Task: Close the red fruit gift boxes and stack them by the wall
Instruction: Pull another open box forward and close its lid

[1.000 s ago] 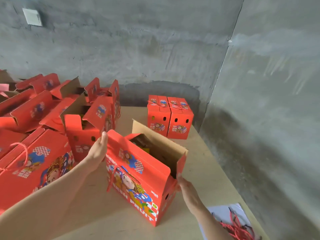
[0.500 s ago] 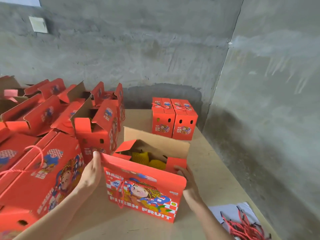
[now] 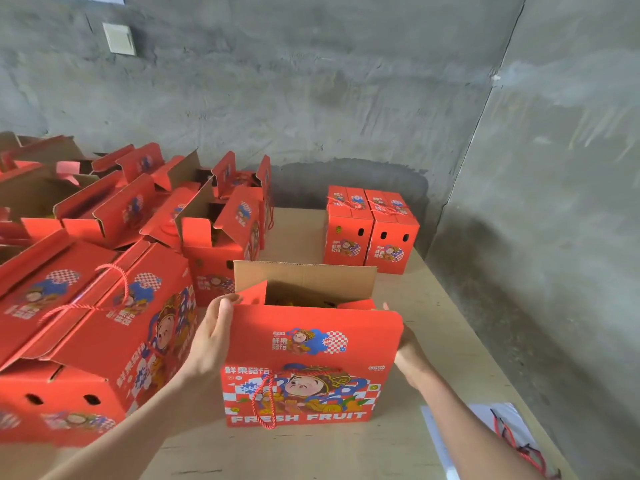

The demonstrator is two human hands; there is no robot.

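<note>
Two hands flank the open red box (image 3: pixel 304 396), which stands on the table (image 3: pixel 446 327) directly in front of the person, long axis running left to right. Neither hand is nearer; one sits at each end. The left hand (image 3: pixel 211 341) grips the upright front flap (image 3: pixel 313 320) at its top left corner. The right hand (image 3: pixel 410 355) lies against the right end, its grip hidden. Closed boxes (image 3: pixel 370 233) stand beyond, against the wall (image 3: pixel 311 98).
</note>
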